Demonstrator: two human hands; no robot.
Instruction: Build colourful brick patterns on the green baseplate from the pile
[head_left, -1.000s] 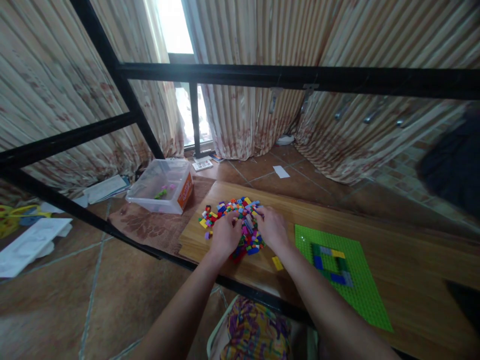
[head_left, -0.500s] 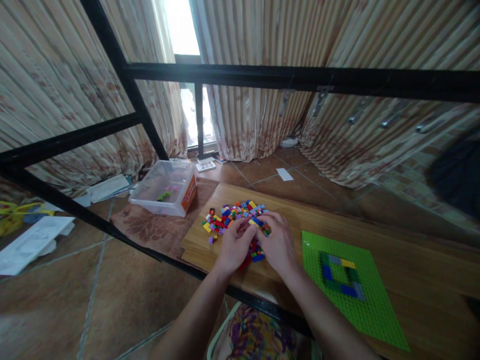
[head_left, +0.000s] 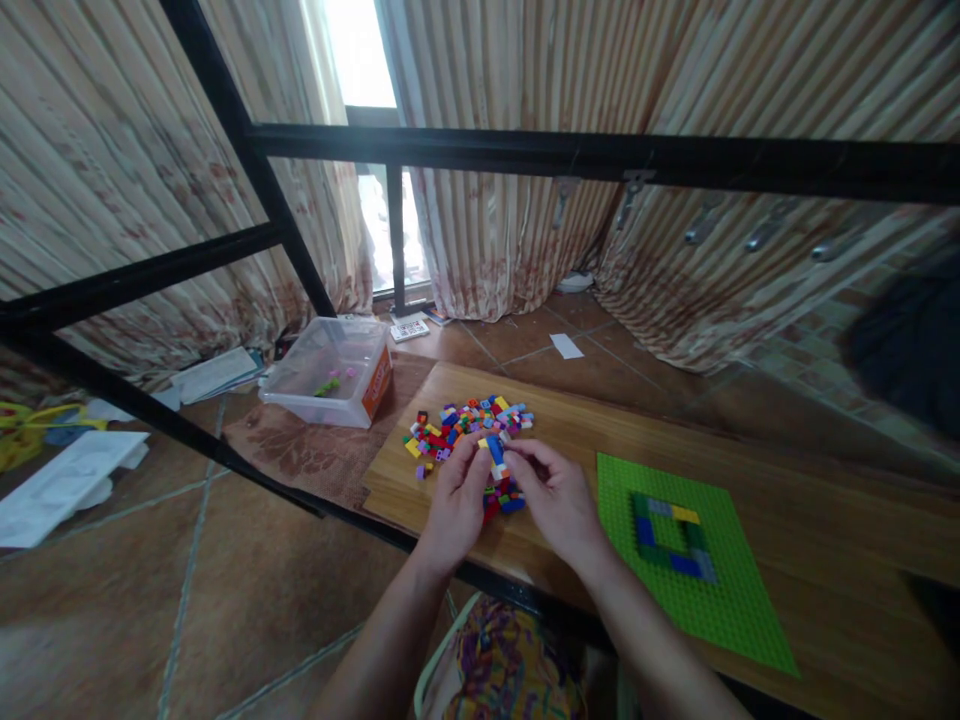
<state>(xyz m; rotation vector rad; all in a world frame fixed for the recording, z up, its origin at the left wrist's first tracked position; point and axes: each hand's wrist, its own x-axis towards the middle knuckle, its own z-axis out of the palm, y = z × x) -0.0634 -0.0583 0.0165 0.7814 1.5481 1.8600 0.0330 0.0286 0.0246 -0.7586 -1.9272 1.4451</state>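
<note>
Between the fingers of both hands is a small cluster of toy bricks [head_left: 496,452], with blue, yellow and white parts showing. My left hand [head_left: 459,498] pinches it from the left side. My right hand [head_left: 556,492] has its thumb and fingertips on the cluster's right side. Behind and below the hands lies a loose pile of colourful toy bricks [head_left: 452,424], partly hidden by them. To the right of my right hand, a green baseplate [head_left: 739,590] carries a square ring of green, blue, grey and yellow bricks [head_left: 684,566].
A wooden tabletop [head_left: 555,562] bears the bricks and baseplate. Beyond its left end, a clear plastic box [head_left: 322,405] with a few pieces stands on a brown mat [head_left: 300,462]. A black metal frame [head_left: 480,150] crosses in front of striped curtains [head_left: 517,240].
The brick cluster has been turned between my fingers, so its blue part now faces up more upright. My hands have drawn slightly apart and the view has shifted a little.
</note>
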